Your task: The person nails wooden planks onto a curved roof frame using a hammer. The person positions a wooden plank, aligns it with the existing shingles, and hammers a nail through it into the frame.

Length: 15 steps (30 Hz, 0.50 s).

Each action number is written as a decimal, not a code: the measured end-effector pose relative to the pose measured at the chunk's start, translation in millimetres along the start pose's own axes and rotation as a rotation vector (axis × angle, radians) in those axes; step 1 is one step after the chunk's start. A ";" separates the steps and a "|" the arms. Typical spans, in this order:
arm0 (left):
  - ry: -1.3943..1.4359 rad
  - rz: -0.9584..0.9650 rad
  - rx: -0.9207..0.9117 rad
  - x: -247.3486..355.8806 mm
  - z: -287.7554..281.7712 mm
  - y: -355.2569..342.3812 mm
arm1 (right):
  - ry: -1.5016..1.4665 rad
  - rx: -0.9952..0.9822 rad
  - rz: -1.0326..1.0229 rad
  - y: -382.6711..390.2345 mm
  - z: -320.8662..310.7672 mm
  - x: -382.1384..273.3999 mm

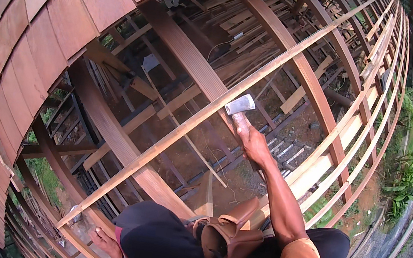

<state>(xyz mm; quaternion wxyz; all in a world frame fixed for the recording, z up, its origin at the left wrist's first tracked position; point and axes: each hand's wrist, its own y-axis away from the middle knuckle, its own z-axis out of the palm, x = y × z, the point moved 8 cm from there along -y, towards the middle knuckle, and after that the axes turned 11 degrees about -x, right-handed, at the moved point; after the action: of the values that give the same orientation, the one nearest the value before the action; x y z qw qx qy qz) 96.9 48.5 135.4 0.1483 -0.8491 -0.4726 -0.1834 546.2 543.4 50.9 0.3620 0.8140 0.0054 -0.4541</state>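
Observation:
My right hand is closed round the wooden handle of a hatchet, gripping it close below the metal head. The head touches or hovers just over a long thin wooden batten, where it crosses a broad rafter; I cannot tell whether they meet. Diagonally, the batten runs from the lower left to the upper right across several rafters. Near its lower left end is my left hand, fingers stretched out beside the lower battens, with nothing visible in it. A tan leather tool pouch hangs between my legs.
Overlapping wooden shingles cover the curved roof at the left. Closely spaced battens curve along the right. Through the open frame, far below, are loose boards and bare ground. Green plants grow beyond the right edge.

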 end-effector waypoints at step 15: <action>0.709 0.724 -0.714 508.7 317.5 -71.8 | -0.213 0.111 -0.147 41.4 21.0 15.4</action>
<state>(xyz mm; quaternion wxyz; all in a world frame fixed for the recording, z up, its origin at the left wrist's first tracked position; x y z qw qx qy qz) 337.0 600.7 88.6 0.0556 -0.8402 0.0139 -0.5392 553.8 495.5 56.8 0.2810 0.7775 0.0015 -0.5627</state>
